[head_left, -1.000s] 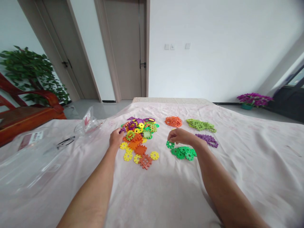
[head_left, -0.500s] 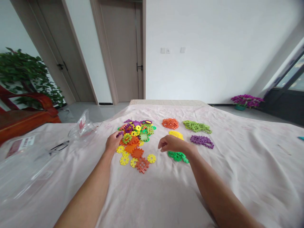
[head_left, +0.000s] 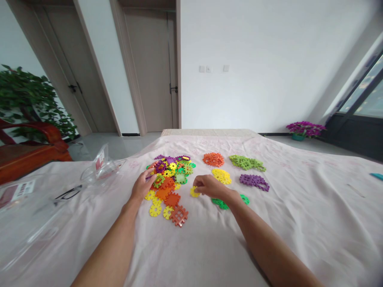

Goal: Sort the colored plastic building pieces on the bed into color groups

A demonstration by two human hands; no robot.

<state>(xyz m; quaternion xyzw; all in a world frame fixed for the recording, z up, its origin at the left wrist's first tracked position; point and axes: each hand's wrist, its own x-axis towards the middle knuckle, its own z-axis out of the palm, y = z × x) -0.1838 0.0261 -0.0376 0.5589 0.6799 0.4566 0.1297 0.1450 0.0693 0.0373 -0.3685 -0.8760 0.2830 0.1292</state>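
Observation:
My right hand pinches a yellow snowflake disc just above the cloth, right of a mixed heap. At the heap's left edge, my left hand has a purple plastic piece between thumb and fingers, partly hidden. The mixed heap holds purple, yellow, green and orange notched pieces. Orange square pieces and loose yellow discs trail from it toward me. Beyond my right hand lies a pile of yellow discs; green discs sit partly under my right wrist.
Sorted piles of orange, light green and purple pieces lie farther right on the cloth-covered table. Clear plastic packaging and glasses are at left. A wooden chair stands beyond the table.
My right hand has moved slightly left and now grips the yellow disc that lay loose by the heap. My left hand stays at the heap's left edge. The view has shifted slightly.

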